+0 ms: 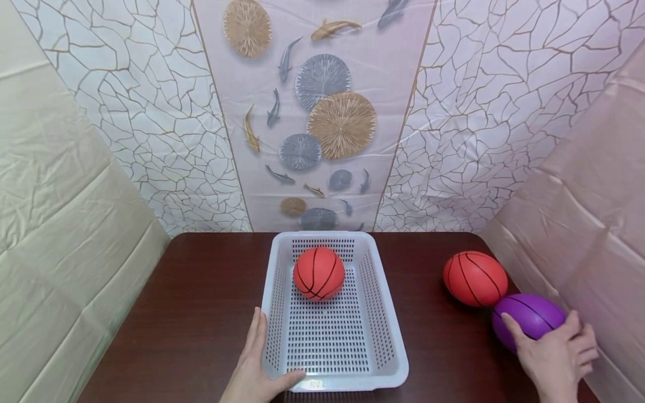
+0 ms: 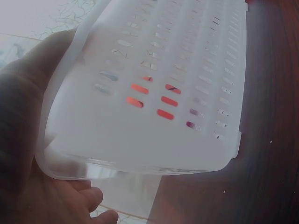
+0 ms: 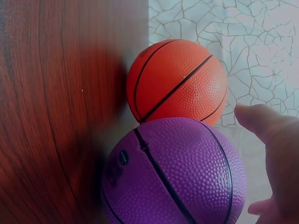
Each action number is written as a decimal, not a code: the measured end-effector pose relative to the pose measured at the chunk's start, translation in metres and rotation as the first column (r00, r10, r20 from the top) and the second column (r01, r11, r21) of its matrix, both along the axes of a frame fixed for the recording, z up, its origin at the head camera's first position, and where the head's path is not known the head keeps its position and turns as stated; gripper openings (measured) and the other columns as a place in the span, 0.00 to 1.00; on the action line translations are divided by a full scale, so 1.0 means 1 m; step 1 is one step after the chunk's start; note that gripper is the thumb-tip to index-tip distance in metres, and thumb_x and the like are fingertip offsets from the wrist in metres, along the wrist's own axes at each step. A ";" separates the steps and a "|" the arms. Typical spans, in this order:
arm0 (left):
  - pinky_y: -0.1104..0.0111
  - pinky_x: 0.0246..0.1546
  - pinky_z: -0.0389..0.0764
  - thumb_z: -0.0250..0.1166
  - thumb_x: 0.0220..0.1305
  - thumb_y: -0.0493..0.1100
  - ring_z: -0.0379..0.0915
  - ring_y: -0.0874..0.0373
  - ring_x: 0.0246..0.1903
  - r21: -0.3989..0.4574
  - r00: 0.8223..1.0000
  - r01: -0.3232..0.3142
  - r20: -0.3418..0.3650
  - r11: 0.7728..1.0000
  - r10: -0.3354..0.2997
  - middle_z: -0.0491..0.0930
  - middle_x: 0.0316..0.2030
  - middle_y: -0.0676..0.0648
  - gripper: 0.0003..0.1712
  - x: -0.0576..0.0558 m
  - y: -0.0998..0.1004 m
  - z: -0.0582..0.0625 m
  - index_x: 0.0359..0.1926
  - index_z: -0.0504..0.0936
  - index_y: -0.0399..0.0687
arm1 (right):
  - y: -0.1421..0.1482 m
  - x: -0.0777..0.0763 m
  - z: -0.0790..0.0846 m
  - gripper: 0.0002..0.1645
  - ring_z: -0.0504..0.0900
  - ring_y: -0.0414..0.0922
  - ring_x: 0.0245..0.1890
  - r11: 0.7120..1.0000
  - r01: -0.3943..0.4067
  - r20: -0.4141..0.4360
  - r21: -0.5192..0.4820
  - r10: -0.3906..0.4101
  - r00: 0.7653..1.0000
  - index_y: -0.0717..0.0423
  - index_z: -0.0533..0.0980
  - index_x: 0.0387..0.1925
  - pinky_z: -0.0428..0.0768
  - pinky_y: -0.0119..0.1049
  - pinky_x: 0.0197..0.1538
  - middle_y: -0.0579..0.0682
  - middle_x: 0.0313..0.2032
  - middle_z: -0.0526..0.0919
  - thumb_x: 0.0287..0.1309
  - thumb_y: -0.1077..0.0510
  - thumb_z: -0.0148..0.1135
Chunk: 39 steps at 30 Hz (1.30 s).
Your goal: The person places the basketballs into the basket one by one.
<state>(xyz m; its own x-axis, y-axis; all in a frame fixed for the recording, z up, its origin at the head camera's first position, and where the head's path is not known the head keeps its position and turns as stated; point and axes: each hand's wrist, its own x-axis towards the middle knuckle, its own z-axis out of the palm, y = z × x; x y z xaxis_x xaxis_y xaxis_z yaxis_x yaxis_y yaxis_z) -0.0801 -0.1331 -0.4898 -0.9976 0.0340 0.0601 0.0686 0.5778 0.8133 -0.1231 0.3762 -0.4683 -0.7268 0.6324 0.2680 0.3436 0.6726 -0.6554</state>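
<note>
A white plastic basket with slotted walls stands mid-table, a red toy basketball inside it at the far end. My left hand holds its near left corner, fingers along the outer left side and thumb over the near rim. In the left wrist view, that hand wraps the rim, and red shows through the slots. At the right, a purple toy basketball lies under my right hand, whose thumb and fingers are spread above it. The right wrist view shows the thumb apart from the purple ball.
Another red basketball sits just beyond the purple one, close by it. The dark wood table is bounded by a patterned cloth behind and pale fabric walls at both sides.
</note>
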 end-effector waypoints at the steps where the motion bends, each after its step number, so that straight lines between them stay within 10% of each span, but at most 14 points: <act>1: 0.40 0.60 0.63 0.75 0.37 0.71 0.43 0.41 0.72 0.000 1.000 0.000 -0.002 1.000 0.000 0.32 0.77 0.54 0.77 0.000 0.000 0.000 0.78 0.40 0.49 | 0.000 0.000 -0.001 0.74 0.39 0.76 0.64 1.000 -0.003 0.001 0.002 0.003 1.000 0.65 0.37 0.74 0.42 0.76 0.57 0.76 0.68 0.36 0.43 0.36 0.72; 28: 0.38 0.61 0.61 0.75 0.39 0.70 0.41 0.39 0.72 0.000 0.999 0.000 0.046 1.000 0.000 0.30 0.77 0.53 0.76 0.000 0.000 0.003 0.78 0.38 0.50 | 0.000 0.000 -0.003 0.69 0.38 0.76 0.64 0.998 -0.061 0.075 0.015 0.059 0.995 0.55 0.41 0.76 0.47 0.78 0.52 0.76 0.67 0.36 0.45 0.41 0.75; 39: 0.39 0.61 0.61 0.75 0.39 0.70 0.41 0.41 0.72 0.006 0.999 -0.006 0.036 1.000 0.006 0.31 0.77 0.54 0.76 0.000 0.000 0.002 0.78 0.39 0.51 | 0.004 -0.003 -0.007 0.84 0.44 0.81 0.58 0.996 -0.043 0.076 0.074 0.037 0.996 0.64 0.39 0.74 0.51 0.77 0.43 0.82 0.62 0.42 0.25 0.41 0.84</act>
<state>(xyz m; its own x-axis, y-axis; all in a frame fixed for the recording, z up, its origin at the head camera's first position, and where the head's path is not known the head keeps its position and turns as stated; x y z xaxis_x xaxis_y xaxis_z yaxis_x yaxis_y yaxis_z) -0.0804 -0.1328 -0.4881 -0.9993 0.0280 0.0240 0.0357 0.5727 0.8190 -0.1256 0.3798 -0.4751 -0.7709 0.5823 0.2582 0.3615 0.7337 -0.5754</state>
